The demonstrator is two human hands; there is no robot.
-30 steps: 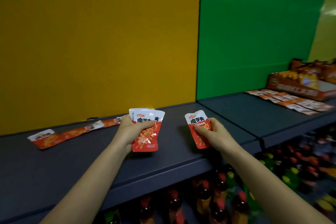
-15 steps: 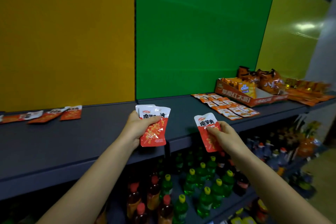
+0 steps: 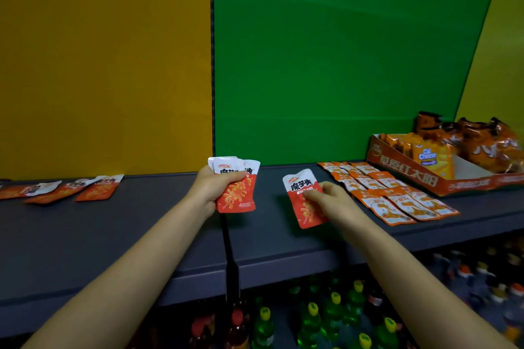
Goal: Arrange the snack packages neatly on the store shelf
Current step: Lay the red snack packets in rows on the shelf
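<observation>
The left hand holds a small fanned stack of packets above the dark shelf, fingers clamped around their left edge; they stand upright, long axis vertical, white tops up and red bottoms down. The right hand pinches a single packet, fingers closed on its right side, its white top tilted slightly left. It reads "魔芋爽". To the right, laid packets lie flat in overlapping rows beside a cardboard tray printed "草原红太阳".
</observation>
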